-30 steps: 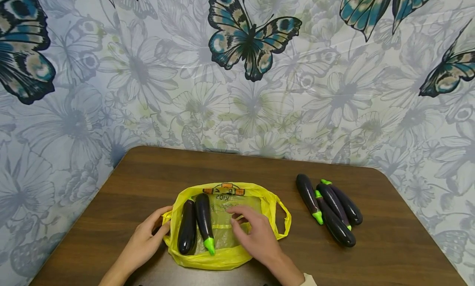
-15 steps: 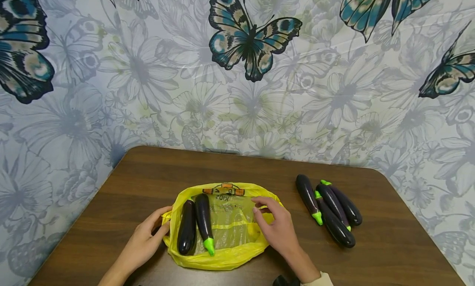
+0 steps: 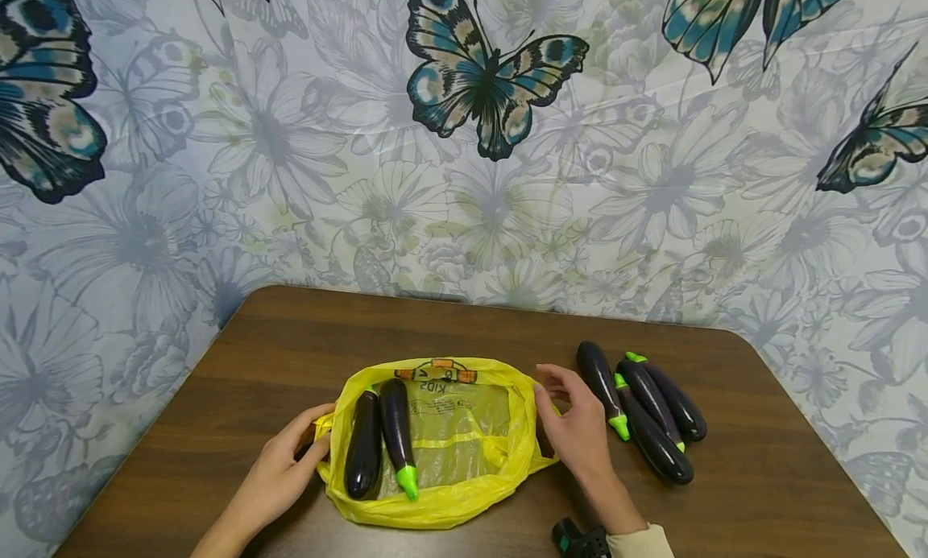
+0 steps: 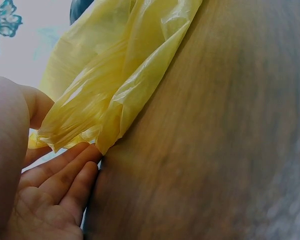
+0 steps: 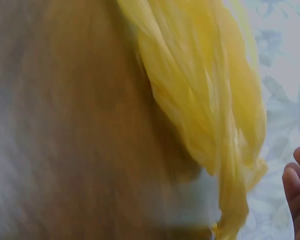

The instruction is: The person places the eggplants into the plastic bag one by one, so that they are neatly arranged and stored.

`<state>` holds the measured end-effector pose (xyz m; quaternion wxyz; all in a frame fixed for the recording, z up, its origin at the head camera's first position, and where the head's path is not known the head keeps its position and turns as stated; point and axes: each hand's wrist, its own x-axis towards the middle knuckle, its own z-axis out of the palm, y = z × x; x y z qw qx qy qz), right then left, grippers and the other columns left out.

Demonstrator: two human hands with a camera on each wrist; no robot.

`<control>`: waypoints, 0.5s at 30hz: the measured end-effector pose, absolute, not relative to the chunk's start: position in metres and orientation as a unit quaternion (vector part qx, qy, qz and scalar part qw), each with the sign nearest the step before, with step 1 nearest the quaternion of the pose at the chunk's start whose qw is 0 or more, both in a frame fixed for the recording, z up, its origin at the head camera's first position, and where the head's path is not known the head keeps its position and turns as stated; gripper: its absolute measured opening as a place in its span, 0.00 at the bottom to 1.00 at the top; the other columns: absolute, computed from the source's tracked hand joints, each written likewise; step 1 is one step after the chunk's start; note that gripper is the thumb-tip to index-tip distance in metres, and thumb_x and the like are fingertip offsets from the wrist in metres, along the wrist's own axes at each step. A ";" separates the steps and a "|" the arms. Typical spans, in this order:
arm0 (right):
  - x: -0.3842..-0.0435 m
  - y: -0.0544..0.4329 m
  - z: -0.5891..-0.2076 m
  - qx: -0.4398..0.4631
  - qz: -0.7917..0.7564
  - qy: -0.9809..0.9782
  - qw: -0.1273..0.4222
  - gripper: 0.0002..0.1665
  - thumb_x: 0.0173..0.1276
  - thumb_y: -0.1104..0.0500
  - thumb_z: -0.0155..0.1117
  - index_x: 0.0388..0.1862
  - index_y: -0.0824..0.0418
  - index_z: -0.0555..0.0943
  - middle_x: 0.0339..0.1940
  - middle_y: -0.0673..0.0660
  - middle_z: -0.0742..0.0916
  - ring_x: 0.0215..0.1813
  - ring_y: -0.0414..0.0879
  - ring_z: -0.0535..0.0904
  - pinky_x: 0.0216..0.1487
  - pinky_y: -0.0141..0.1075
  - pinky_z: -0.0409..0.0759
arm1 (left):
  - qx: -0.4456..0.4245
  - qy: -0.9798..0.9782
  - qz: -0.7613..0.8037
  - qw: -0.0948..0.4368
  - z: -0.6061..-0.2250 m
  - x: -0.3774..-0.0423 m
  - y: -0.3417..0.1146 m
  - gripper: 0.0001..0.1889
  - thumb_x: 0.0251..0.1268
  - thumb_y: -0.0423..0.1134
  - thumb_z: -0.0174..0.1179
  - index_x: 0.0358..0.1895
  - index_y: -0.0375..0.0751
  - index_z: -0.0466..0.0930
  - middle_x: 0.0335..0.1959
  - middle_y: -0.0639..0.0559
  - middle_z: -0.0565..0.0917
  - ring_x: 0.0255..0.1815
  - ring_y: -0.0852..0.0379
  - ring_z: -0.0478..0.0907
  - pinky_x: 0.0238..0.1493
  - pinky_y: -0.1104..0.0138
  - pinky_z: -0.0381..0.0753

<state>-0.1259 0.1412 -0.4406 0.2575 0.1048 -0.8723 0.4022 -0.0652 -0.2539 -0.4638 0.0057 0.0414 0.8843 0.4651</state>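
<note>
A yellow plastic bag [image 3: 435, 516] lies with its mouth open on the table. Two dark eggplants, a left one [image 3: 363, 445] and a green-capped one [image 3: 396, 429], lie side by side in its left half. My left hand [image 3: 283, 461] holds the bag's left edge; in the left wrist view its gathered handle [image 4: 74, 120] passes between thumb and fingers. My right hand [image 3: 580, 429], fingers loosely bent and holding nothing, hovers between the bag's right side and the loose eggplants [image 3: 656, 441]. In the right wrist view its fingers [image 5: 296, 187] are apart from the bag's hanging handle [image 5: 234, 195].
Several eggplants lie in a cluster on the right of the brown wooden table [image 3: 304, 332], one [image 3: 598, 381] close to my right hand. Behind the table hangs a butterfly-patterned cloth [image 3: 500, 212]. A black device [image 3: 576, 538] is at my right wrist.
My right hand has moved right, from over the bag's inside, past its right rim, toward the loose eggplants. The bag's right handle has dropped lower. My left hand has stayed in place.
</note>
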 end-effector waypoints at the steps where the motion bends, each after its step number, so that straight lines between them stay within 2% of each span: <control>1: -0.127 0.143 -0.441 0.096 0.400 -0.874 0.259 0.17 0.68 0.66 0.72 0.55 0.61 0.85 0.47 0.57 0.89 0.45 0.45 0.85 0.49 0.41 0.87 | 0.039 0.885 0.465 0.007 -0.464 -0.065 -0.254 0.21 0.83 0.42 0.52 0.73 0.44 0.70 0.70 0.41 0.77 0.67 0.41 0.78 0.55 0.59 0.82; 7: -0.132 0.155 -0.443 0.057 0.390 -0.878 0.270 0.19 0.68 0.66 0.72 0.57 0.62 0.84 0.47 0.60 0.89 0.46 0.51 0.86 0.50 0.51 0.85 | 0.038 0.884 0.465 0.009 -0.463 -0.064 -0.255 0.22 0.83 0.43 0.52 0.73 0.44 0.69 0.70 0.40 0.77 0.66 0.41 0.78 0.55 0.57 0.83; 9: -0.133 0.159 -0.443 0.048 0.385 -0.880 0.273 0.19 0.69 0.65 0.71 0.58 0.62 0.83 0.46 0.60 0.89 0.46 0.51 0.86 0.49 0.51 0.85 | 0.040 0.885 0.464 0.008 -0.463 -0.064 -0.255 0.22 0.83 0.43 0.52 0.73 0.44 0.69 0.70 0.40 0.77 0.66 0.41 0.78 0.56 0.57 0.83; 11: -0.134 0.163 -0.444 0.035 0.386 -0.881 0.272 0.20 0.69 0.64 0.71 0.59 0.62 0.83 0.47 0.60 0.89 0.46 0.51 0.86 0.49 0.46 0.84 | 0.041 0.883 0.467 0.007 -0.463 -0.064 -0.255 0.22 0.83 0.42 0.53 0.73 0.44 0.70 0.70 0.40 0.77 0.66 0.41 0.78 0.56 0.56 0.82; 15: -0.136 0.170 -0.445 0.012 0.388 -0.880 0.272 0.20 0.69 0.64 0.71 0.59 0.62 0.83 0.49 0.61 0.88 0.49 0.53 0.85 0.50 0.27 0.78 | 0.042 0.881 0.471 0.007 -0.464 -0.064 -0.254 0.21 0.83 0.42 0.53 0.73 0.44 0.70 0.70 0.39 0.76 0.67 0.41 0.78 0.56 0.54 0.82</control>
